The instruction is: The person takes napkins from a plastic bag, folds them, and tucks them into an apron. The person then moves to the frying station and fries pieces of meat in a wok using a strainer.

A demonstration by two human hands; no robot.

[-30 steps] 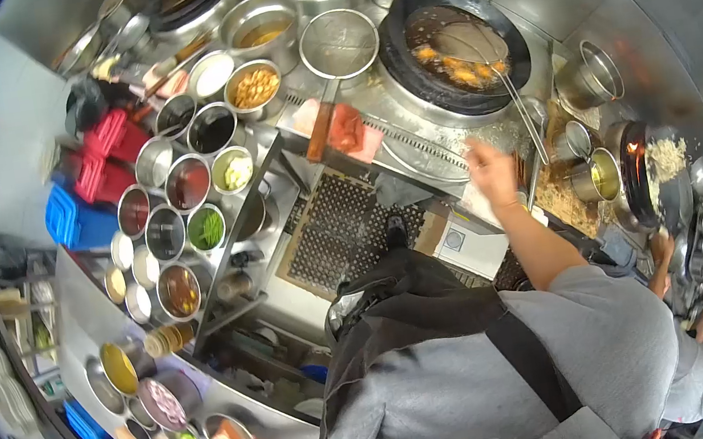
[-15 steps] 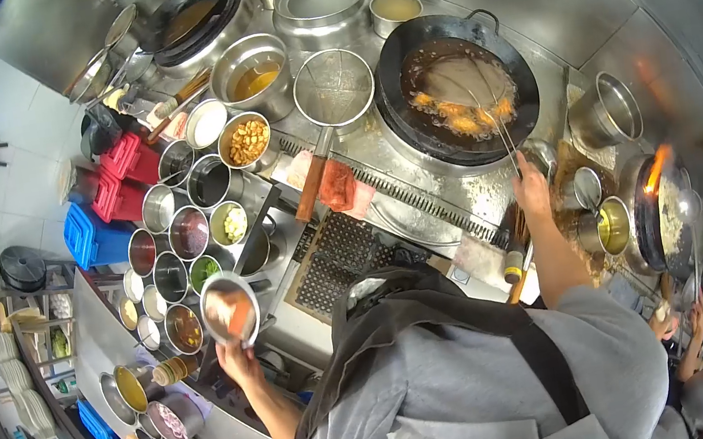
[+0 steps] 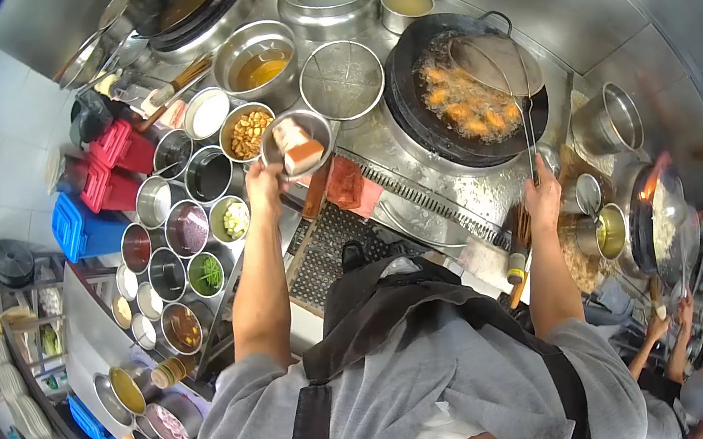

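My left hand grips the edge of a small metal bowl, which is tilted and holds white and orange-brown pieces I cannot identify. The bowl is above the counter edge, beside a pot of golden-brown chunks. My right hand is closed round the long handle of a wire-mesh skimmer. Its mesh is over the far right part of a black wok. In the bubbling oil, several orange-brown fried pieces float clear of the mesh.
A round strainer lies left of the wok, near an oil pot. Several ingredient pots, including one of chopped greens, stand at left. At right, a co-worker's hands are near a second wok with flame behind it.
My left hand has carried the bowl up and right, from the ingredient pots to the stove edge. The skimmer has lifted away from the fried pieces, which now spread through the oil.
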